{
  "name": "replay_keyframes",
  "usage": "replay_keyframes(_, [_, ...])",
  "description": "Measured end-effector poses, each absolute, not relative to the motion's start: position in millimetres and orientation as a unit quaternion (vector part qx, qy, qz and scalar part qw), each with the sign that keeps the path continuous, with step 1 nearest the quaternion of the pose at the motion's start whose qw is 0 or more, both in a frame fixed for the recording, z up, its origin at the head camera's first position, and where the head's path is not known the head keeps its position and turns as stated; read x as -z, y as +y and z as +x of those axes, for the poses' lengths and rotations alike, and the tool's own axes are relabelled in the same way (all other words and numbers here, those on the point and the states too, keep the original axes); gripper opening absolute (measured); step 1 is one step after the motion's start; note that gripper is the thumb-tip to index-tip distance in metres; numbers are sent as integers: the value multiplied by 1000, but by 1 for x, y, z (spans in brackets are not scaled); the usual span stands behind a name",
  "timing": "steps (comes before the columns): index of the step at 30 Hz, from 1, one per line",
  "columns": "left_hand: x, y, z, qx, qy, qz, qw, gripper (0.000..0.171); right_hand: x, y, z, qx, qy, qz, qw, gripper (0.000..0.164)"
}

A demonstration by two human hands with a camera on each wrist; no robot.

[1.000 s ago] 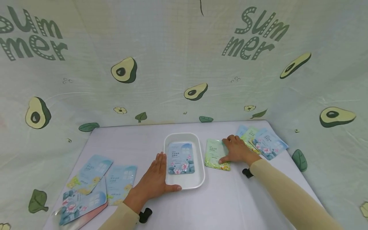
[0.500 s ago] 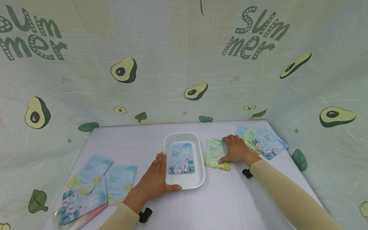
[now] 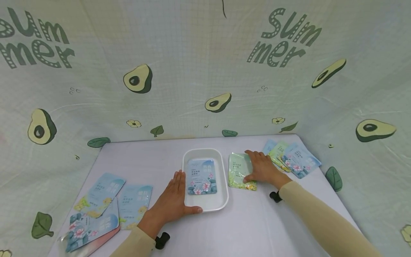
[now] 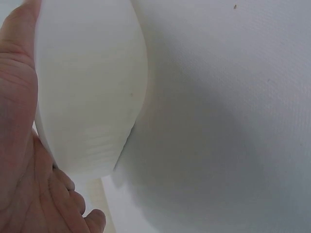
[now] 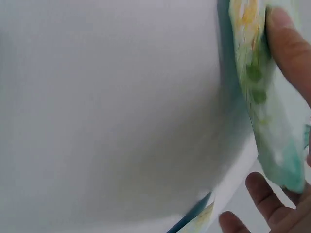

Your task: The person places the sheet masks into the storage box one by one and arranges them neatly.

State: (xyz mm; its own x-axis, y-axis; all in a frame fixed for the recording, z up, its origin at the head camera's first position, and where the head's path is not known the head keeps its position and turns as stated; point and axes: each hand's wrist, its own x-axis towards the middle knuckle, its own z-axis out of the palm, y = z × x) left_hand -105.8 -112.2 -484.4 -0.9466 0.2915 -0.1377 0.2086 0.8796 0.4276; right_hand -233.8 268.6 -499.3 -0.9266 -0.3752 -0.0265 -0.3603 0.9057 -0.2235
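Observation:
In the head view my left hand (image 3: 170, 198) rests along the left side of a white plastic tray (image 3: 223, 200), fingers straight together and thumb at the near rim. A blue sheet mask packet (image 3: 202, 176) printed with pink flowers lies flat inside the tray. Right of the tray, my right hand (image 3: 264, 168) holds a green sheet mask packet (image 3: 239, 171) by its right side. The right wrist view has my thumb (image 5: 291, 48) pressed on that packet's printed face, with fingers beyond its edge. The left wrist view shows the tray's outer wall (image 4: 92, 87) beside my hand.
Several blue packets (image 3: 99, 194) overlap at the table's near left, with a pinkish one (image 3: 104, 241) underneath. At the back right lie more packets (image 3: 300, 160), blue and green, fanned out. A printed curtain (image 3: 179, 64) hangs behind the white table (image 3: 147, 155).
My right hand has shifted slightly left and away from me, and the green packet's far edge has moved a little with it. My left hand and the tray stay in place.

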Motion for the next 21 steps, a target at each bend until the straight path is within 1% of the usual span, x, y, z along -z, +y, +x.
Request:
replay_keyframes(2, [485, -113, -106, -209, 964, 130, 99, 145, 496, 265, -229, 134, 975, -176, 27, 122])
replay_keyframes(5, [486, -113, -106, -207, 965, 130, 99, 145, 490, 260, -223, 176, 972, -155, 8, 114])
replay_keyframes(7, [486, -114, -106, -204, 965, 130, 98, 146, 486, 257, -220, 209, 969, -135, -4, 106])
replay_keyframes(10, [487, -114, -106, -204, 966, 130, 98, 146, 481, 255, -217, 247, 962, -111, -16, 89])
replay_keyframes(13, [487, -114, -106, -208, 964, 131, 99, 146, 478, 254, -216, 284, 955, -89, -12, 73])
replay_keyframes(15, [488, -114, -106, -208, 964, 133, 99, 146, 477, 255, -215, 302, 950, -80, -7, 65])
replay_keyframes(21, [487, -114, -106, -211, 963, 135, 98, 144, 474, 259, -218, 344, 937, -64, 5, 53])
